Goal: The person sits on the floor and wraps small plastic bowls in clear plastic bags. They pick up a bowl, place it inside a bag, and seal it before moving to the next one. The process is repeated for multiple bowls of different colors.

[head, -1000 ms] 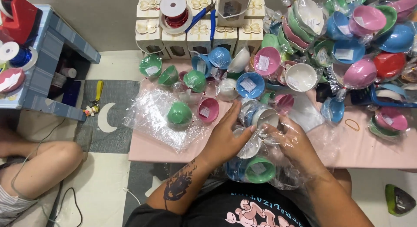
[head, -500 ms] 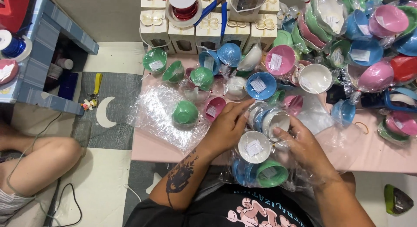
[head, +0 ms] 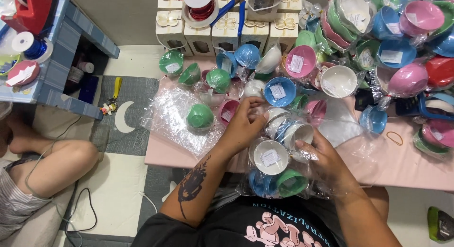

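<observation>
Both hands grip one crinkly clear bag of cups: left hand pinching the top, right hand steadying the side so they stay bunched.

A low pink table carried the work. Ahead of the hands it held many small plastic bowls in green, blue, pink and white, several wrapped in clear film. A crumpled clear plastic sheet lay left of the left hand, and a thin rubber band lay right of the right hand.
</observation>
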